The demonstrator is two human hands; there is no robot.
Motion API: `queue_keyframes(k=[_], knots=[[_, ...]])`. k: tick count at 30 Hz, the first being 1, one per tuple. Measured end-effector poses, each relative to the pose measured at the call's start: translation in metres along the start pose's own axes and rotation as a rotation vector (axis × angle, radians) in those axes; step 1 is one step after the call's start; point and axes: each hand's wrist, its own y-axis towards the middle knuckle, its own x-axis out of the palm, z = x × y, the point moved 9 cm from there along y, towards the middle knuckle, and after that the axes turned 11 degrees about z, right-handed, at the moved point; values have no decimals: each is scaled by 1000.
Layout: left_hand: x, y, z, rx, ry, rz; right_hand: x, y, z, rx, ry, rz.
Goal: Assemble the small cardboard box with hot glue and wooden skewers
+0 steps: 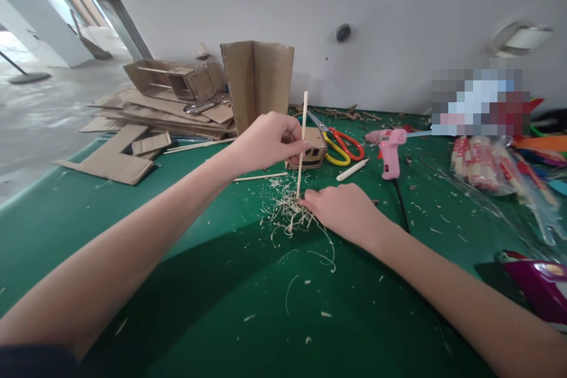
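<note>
My left hand [274, 142] pinches a thin wooden stick [302, 144], held nearly upright with its lower end down at a heap of pale wood shavings [290, 209]. Beside that lower end, my right hand [343, 209] is closed. What it grips is mostly hidden; a small dark end shows past the far side of the hand. Behind my left hand sits a small cardboard box [315, 147] with dark cut-outs. Scissors [343, 147] with red and yellow handles lie next to it, and a white pen-shaped tool [352, 170] is just in front of them.
A pink glue gun [390, 150] stands at the right, its black cord running forward. Bagged sticks [476, 162] and a purple object [538, 283] lie farther right. Cardboard sheets [119, 156], a cardboard frame [172, 80] and a folded cardboard panel [257, 82] fill the back left of the green table [221, 319].
</note>
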Motion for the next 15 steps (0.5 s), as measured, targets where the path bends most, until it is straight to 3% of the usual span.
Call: queue_keyframes(k=[6,11,15], knots=[[-1,-1,3,16,5,1,-4,-3,1,-30,111,-200],[0,0,4,13,2,3,-23,5,13,25,4,12],[2,0,2,4,-9,9,-13,3,8,7,-62,59]])
